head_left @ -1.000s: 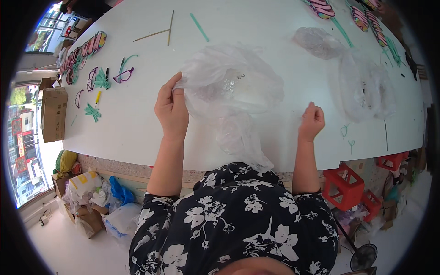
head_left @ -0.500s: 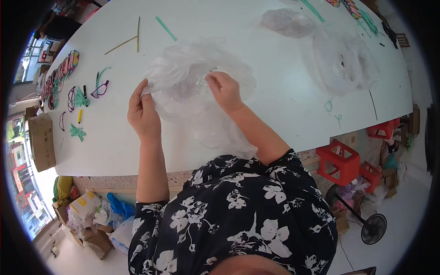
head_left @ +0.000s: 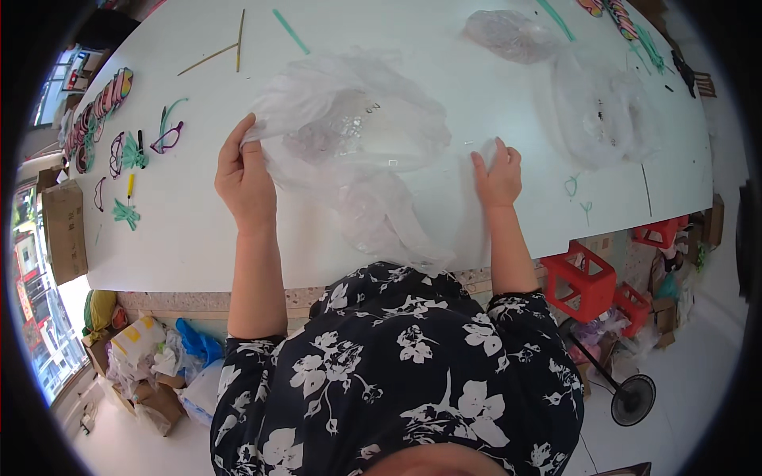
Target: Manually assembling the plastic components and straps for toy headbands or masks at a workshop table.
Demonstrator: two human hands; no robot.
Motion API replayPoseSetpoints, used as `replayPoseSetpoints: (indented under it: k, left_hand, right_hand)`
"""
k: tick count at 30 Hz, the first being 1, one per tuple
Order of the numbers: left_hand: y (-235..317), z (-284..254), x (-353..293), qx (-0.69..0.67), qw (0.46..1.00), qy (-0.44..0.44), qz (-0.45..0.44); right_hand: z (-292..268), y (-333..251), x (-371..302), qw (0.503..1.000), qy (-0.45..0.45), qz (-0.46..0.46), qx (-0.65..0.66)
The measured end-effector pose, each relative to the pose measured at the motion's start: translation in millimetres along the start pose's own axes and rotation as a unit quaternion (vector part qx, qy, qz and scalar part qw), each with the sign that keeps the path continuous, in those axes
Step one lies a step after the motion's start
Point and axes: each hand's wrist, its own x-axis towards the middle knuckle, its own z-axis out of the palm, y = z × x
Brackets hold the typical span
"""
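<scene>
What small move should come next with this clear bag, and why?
Probably bring the right hand back to the clear plastic bag. Only the left hand pinches its edge; the right rests on the white table beside it, and the bag lies crumpled.

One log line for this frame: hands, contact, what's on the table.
left hand: grips edge of clear plastic bag | right hand: flat on white table, holds nothing | nearby: second clear bag, green sticks
</scene>
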Motion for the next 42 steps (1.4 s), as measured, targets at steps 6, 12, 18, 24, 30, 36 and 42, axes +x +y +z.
replayPoseSetpoints:
  k: [6, 12, 18, 24, 30, 36, 42]
  left_hand:
    - [-2, 3, -1, 0.022, 1.000, 0.002, 0.022]
    - [-1, -6, -9, 0.037, 0.999, 0.001, -0.007]
    - [-23, -6, -7, 0.065, 0.997, -0.018, 0.045]
    - [-11, -9, -14, 0.046, 0.998, -0.026, 0.036]
    - [-6, -8, -23, 0.065, 0.996, -0.052, 0.019]
    - [-6, 0, -22, 0.030, 0.997, -0.041, 0.050]
    - [-14, -10, -20, 0.005, 1.000, -0.023, 0.007]
  right_hand:
    - [23, -29, -15, 0.971, -0.058, -0.221, 0.069]
    - [27, -31, -16, 0.937, -0.014, -0.336, 0.093]
    - [26, -27, -27, 0.884, -0.028, -0.447, 0.134]
    - [18, -52, -22, 0.899, -0.062, -0.373, 0.221]
    - [-18, -182, 7, 0.864, -0.053, -0.259, 0.429]
    - [2, -239, 26, 0.842, 0.014, -0.284, 0.459]
    - [-33, -135, -4, 0.841, -0.015, -0.271, 0.468]
